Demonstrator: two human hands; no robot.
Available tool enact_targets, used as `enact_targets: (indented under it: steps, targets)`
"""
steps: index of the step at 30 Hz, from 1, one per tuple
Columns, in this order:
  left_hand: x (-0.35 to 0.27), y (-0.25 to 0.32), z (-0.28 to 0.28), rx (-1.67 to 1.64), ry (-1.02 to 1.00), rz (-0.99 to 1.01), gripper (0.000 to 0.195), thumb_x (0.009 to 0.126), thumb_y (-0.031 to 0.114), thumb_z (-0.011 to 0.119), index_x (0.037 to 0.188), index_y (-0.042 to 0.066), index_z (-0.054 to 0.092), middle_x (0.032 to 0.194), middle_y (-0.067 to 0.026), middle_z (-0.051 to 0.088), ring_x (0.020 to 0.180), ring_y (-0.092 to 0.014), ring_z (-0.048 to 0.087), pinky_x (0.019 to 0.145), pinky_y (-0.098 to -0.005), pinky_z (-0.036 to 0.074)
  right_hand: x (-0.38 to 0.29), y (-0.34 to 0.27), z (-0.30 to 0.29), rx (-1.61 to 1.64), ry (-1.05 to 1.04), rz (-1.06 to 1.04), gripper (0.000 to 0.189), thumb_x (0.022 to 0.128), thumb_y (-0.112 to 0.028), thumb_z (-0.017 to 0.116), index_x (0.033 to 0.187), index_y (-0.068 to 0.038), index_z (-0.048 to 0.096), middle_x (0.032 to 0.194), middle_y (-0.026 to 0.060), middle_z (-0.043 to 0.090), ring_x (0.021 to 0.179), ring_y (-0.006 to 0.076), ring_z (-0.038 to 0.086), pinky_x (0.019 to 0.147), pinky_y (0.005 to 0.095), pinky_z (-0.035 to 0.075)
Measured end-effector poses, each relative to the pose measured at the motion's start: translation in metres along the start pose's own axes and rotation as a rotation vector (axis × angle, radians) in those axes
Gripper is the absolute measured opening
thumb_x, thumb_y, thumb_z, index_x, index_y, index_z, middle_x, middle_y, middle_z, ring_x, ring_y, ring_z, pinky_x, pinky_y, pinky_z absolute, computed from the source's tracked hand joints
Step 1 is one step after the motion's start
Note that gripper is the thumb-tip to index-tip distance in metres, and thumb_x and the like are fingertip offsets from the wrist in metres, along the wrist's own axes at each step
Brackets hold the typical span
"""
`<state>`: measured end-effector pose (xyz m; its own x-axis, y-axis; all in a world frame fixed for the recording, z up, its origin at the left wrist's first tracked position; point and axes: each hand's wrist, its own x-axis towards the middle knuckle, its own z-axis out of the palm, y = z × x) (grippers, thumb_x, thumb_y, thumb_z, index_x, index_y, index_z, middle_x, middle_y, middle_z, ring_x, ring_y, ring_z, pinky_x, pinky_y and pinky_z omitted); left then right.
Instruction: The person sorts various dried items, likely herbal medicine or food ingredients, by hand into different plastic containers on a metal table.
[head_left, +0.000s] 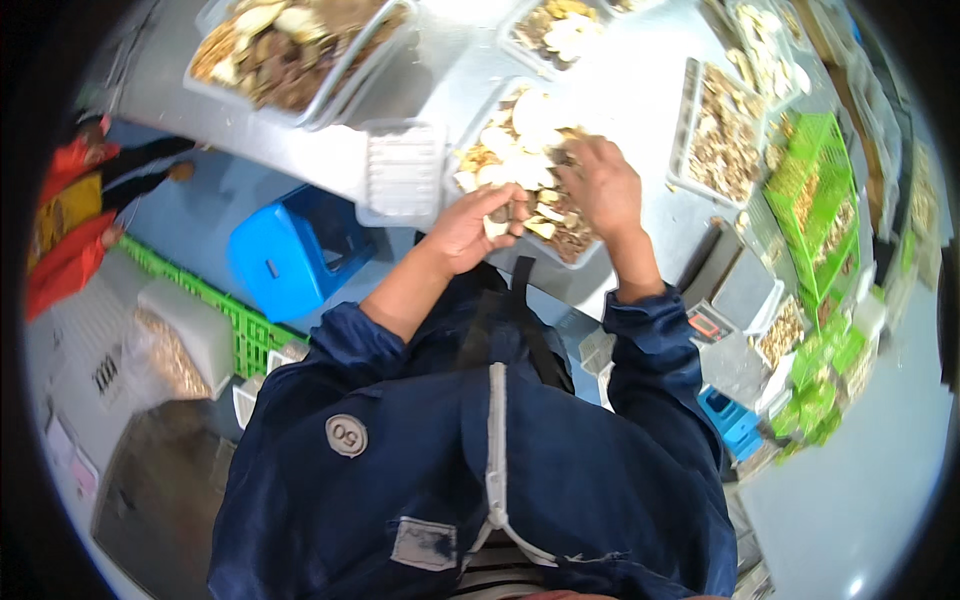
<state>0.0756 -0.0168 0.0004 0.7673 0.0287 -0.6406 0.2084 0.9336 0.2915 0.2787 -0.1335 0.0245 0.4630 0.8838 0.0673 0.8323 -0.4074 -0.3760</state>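
Observation:
My left hand (480, 225) pinches a pale dried slice (495, 224), probably mushroom, at the near left edge of a transparent plastic box (480, 120). Pale and brown dried mushroom pieces (517, 150) fill that box, with yellowish bits at its left side. Over the box's right side, my right hand (606, 187) reaches down with bent fingers among the pieces. It is slightly blurred, and whether its fingertips hold a piece is hidden. Left of the box lies a transparent ribbed plastic tray or lid (405, 172) on the metal table (315, 157).
A large tub (300, 124) of dried pieces stands at upper left. Further boxes (679, 161) of pieces, a scale (709, 324) and green baskets (832, 210) are on the right. A blue plastic stool (270, 259) stands on the floor. At far left is another person (71, 217).

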Motion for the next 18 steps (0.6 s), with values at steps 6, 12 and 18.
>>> enact_targets:
  steps: [6, 12, 18]
  targets:
    - [-0.016, -0.012, 0.0, -0.221, -0.047, 0.049, 0.045, 0.108, 0.047, 0.052, 0.125, 0.008, 0.065, 0.107, -0.0061, 0.074, 0.094, -0.02, 0.074, 0.072, -0.0335, 0.063, -0.019, -0.063, -0.042, 0.447, -0.234, 0.053, 0.04, 0.083, -0.015, 0.086, 0.119, -0.007, 0.071, 0.1, 0.0098, 0.066, 0.088, 0.0241, 0.068, 0.074, 0.0359, 0.057]
    - [-0.062, -0.032, -0.046, -0.3, -0.112, 0.155, 0.036, 0.11, 0.042, 0.051, 0.108, 0.008, 0.064, 0.092, -0.0022, 0.067, 0.075, -0.012, 0.063, 0.052, -0.0246, 0.047, -0.059, -0.107, -0.042, 0.819, -0.248, 0.091, 0.038, 0.084, -0.01, 0.085, 0.12, -0.006, 0.071, 0.097, 0.0026, 0.064, 0.082, 0.0116, 0.059, 0.065, 0.0256, 0.047]
    - [-0.169, -0.048, -0.153, -0.256, 0.009, 0.176, 0.027, 0.111, 0.036, 0.053, 0.106, 0.01, 0.057, 0.091, -0.0005, 0.056, 0.067, -0.007, 0.05, 0.046, -0.0186, 0.034, -0.158, -0.15, 0.053, 1.167, -0.618, 0.362, 0.024, 0.1, -0.016, 0.069, 0.121, -0.004, 0.069, 0.098, 0.001, 0.065, 0.082, 0.0092, 0.06, 0.072, 0.0246, 0.049]
